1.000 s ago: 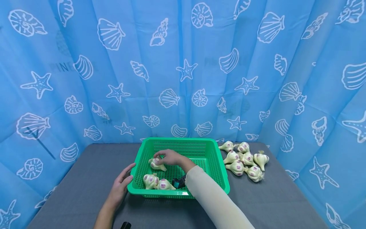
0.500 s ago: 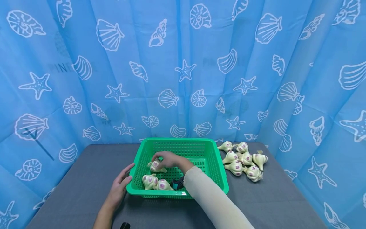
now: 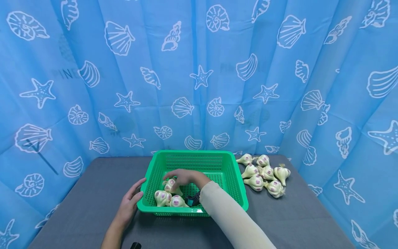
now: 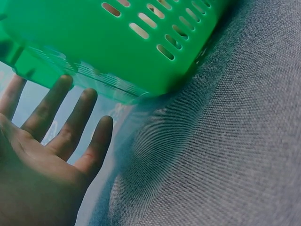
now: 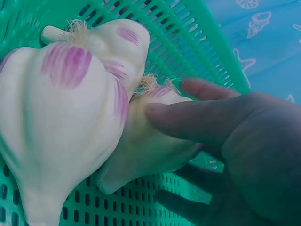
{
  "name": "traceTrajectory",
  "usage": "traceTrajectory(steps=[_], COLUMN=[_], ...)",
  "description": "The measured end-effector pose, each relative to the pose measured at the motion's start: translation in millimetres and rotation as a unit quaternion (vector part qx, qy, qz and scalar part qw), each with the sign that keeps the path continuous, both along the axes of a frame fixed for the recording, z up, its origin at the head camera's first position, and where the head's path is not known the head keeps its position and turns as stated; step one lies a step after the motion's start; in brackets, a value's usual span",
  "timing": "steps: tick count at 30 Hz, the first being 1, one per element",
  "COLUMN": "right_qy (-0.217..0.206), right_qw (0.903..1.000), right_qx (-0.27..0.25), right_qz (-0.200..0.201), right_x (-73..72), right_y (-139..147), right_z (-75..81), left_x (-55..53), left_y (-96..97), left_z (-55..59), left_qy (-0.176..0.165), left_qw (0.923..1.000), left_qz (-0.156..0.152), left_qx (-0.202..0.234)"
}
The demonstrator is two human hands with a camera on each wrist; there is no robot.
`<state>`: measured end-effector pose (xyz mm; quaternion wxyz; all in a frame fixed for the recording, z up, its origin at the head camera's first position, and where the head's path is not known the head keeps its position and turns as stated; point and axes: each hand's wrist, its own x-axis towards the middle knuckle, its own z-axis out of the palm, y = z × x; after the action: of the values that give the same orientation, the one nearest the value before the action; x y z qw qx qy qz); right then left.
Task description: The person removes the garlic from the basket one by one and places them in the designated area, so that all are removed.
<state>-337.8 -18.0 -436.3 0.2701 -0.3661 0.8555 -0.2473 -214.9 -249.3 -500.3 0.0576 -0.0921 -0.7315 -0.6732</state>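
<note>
Inside the green plastic basket (image 3: 192,152), my right hand (image 3: 183,175) holds a garlic bulb (image 3: 170,186) near the left wall. In the right wrist view the thumb (image 5: 188,115) lies across that bulb, with the other fingers on its far side. Two more garlic bulbs, a left one (image 3: 162,197) and a right one (image 3: 178,201), lie in the basket's front left corner, close against the held one. At the basket's left rim, my left hand (image 3: 128,202) has its fingertips at the edge; in the left wrist view its fingers are straight and spread.
Right of the basket, a group of several garlic bulbs (image 3: 266,173) lies on the grey cloth (image 3: 304,214). A blue curtain (image 3: 199,86) with white shell prints stands behind the table. A small black object (image 3: 135,245) shows at the bottom edge.
My right hand has moved the garlic bulb toward the front of the basket, up to the two other bulbs. The left hand has stayed at the rim.
</note>
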Motion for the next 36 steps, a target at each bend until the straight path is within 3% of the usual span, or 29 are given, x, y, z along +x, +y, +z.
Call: traceTrajectory(steps=[5,10,19,36], right_qy=[0.003,0.0,0.036,0.048], right_qw=[0.9992,0.9994,0.9984,0.9972], right_qx=[0.01,0.018,0.039,-0.052], right_qz=[0.038,0.028,0.021,-0.024], right_x=[-1.2,-0.9,3.9,5.2], right_y=[-0.4,1.5,4.5,34.3], right_z=[-1.9,-3.3,4.0,18.8], left_x=[1.0,1.2,0.3,2.0], left_y=[0.1,0.9,0.8,1.0], left_z=[-0.7,-1.0,0.4,0.1], left_qy=[0.006,0.021,0.005,0.003], left_qw=[1.0,0.9997,1.0,1.0], left_qz=[0.001,0.003,0.002,0.001], left_qx=[-0.003,-0.014,-0.001,-0.004])
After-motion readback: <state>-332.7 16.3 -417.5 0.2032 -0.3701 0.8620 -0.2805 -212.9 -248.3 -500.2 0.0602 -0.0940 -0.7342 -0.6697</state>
